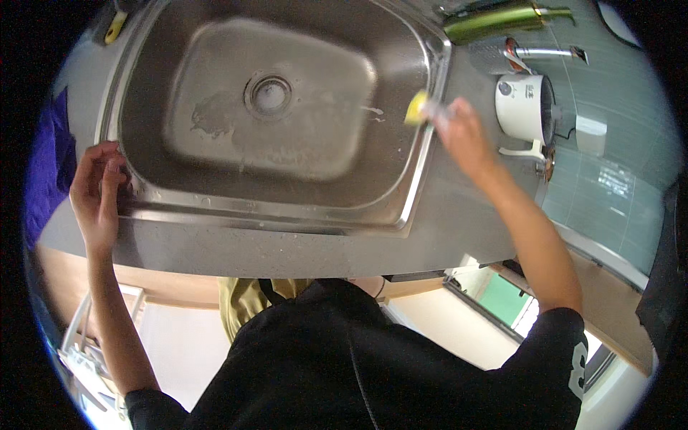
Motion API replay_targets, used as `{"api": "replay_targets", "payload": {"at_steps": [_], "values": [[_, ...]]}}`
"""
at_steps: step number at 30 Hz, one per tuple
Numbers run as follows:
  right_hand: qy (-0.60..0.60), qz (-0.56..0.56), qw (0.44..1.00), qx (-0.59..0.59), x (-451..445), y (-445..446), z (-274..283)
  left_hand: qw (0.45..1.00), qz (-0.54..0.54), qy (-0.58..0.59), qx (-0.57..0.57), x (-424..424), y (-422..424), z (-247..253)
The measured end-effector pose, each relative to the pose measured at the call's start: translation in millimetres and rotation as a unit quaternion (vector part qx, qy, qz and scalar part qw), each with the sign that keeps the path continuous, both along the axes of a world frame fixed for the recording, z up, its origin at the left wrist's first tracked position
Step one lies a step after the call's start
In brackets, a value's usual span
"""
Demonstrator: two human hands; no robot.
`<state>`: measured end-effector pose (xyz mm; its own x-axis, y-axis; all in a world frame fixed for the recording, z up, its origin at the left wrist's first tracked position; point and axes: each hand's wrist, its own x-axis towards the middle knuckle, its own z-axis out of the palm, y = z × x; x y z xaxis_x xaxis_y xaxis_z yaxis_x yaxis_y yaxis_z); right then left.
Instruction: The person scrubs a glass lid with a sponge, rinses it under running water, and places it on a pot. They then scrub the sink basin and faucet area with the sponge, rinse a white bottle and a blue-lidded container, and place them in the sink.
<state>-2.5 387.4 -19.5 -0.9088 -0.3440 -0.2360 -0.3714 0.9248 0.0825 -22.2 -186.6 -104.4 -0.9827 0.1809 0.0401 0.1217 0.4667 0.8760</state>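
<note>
A stainless steel sink basin (312,140) with wet patches and a round drain (269,95) lies before me. My right hand (463,131) is closed around the pale handle of a brush-like cleaning tool (416,108), blurred; its yellow head is over the basin's right rim. At the sink's near left corner is my left hand (102,188), its fingers curled at the steel rim. Nothing shows in its grasp, though the space under the fingers is partly hidden.
A purple cloth (51,166) lies at the left. On the right of the counter (457,215) stand a white electric pot (524,107), a clear textured vessel (489,58) and a green bottle (494,22). A yellow-handled utensil (115,28) is at the upper left.
</note>
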Motion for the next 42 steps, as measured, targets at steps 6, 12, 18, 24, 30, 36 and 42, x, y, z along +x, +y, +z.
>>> {"api": "replay_targets", "payload": {"at_steps": [6, 12, 18, 24, 30, 36, 42], "values": [[0.043, 0.052, 0.995, 0.08, -5.3, 6.4, -20.9, 1.0, 0.001, -0.008, -0.017, 4.5, -12.5, -8.0], [-0.201, 0.122, 0.972, 0.02, 43.1, -76.8, 0.4, 0.996, -0.03, -0.014, -0.078, 2.8, -22.6, -13.6], [-0.187, 0.173, 0.945, 0.208, -76.2, -68.4, -65.1, 0.987, 0.019, 0.017, -0.156, 8.2, -23.6, -15.8], [-0.134, 0.167, 0.943, 0.254, -51.2, -96.0, -67.3, 0.984, 0.041, 0.053, -0.163, 9.1, -25.2, -34.3], [-0.158, 0.051, 0.986, -0.024, 43.3, -79.9, -10.8, 0.996, -0.055, 0.006, -0.066, -4.2, -25.0, -17.8], [-0.079, -0.09, 0.94, -0.32, 140.7, -103.3, -19.0, 0.998, -0.022, 0.049, 0.016, -1.2, -7.1, -16.9], [0.032, 0.051, 0.933, -0.356, 114.0, -161.7, -63.5, 0.998, 0.012, 0.062, 0.019, -2.5, -3.2, -15.4]]}}
